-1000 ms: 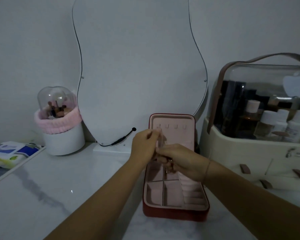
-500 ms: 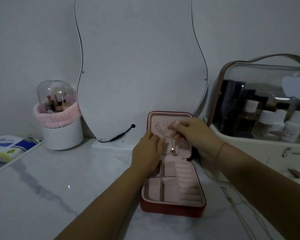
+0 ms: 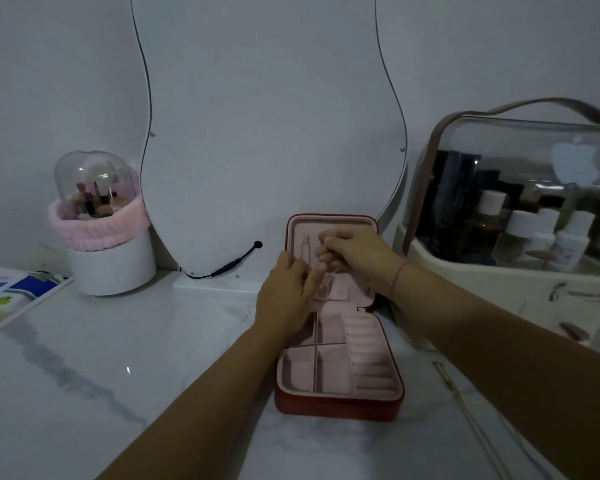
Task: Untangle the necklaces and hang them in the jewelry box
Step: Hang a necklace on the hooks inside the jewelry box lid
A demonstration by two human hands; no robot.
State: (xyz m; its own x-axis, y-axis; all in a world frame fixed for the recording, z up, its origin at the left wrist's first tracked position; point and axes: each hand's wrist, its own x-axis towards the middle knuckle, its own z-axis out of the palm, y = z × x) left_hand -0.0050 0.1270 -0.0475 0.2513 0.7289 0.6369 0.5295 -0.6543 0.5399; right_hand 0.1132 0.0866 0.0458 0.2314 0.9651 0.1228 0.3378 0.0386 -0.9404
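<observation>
A red jewelry box (image 3: 336,405) with pink lining stands open on the marble table, its lid upright against the mirror. A thin necklace (image 3: 306,249) hangs from a hook at the lid's upper left. My right hand (image 3: 357,256) is up against the lid, fingers curled and pinching the chain near the hooks. My left hand (image 3: 288,296) is just below it at the lid's lower left, fingers curled on the lower part of the chain. Another chain (image 3: 465,403) lies on the table to the box's right, partly under my right forearm.
A wavy mirror (image 3: 271,133) leans on the wall behind the box, its black cable (image 3: 229,266) at the base. A clear-lidded cosmetics case (image 3: 520,216) stands at the right. A brush holder (image 3: 104,237) with a pink band stands at the left, a wipes pack (image 3: 4,292) beyond it.
Both hands moved from above the tray up to the lid. The necklace now hangs straighter from a hook, and my right hand has shifted slightly left along the hooks.
</observation>
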